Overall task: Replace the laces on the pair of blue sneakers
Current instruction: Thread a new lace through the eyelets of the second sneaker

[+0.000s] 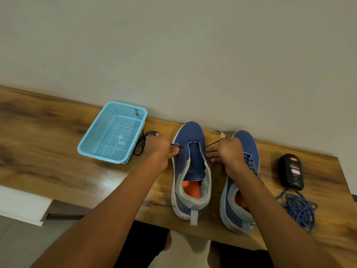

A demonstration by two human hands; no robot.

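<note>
Two blue sneakers stand side by side on the wooden bench [58, 136], toes toward the wall, heels toward you. The left sneaker [190, 171] sits between your hands; the right sneaker [241, 190] lies partly under your right forearm. A dark lace [211, 143] runs through the lowest eyelets of the left sneaker, and the eyelets above it are bare, with the tongue exposed. Your left hand [158, 151] rests against the left side of that sneaker, its fingers pinching one end of the lace just beside the eyelet row. Your right hand [229, 151] is at the sneaker's right side, thumb and fingers closed on the other end of the lace, which rises to the thumb tip and sticks out beyond it. Both lace ends are drawn outward from the shoe, roughly level. A light blue basket [114, 132] stands to the left, and a round tin [150, 135] is partly hidden behind your left hand. To the right, a black bottle [291, 171] lies flat, with a loose bundle of blue laces [298, 207] just in front of it, well apart from both hands.
</note>
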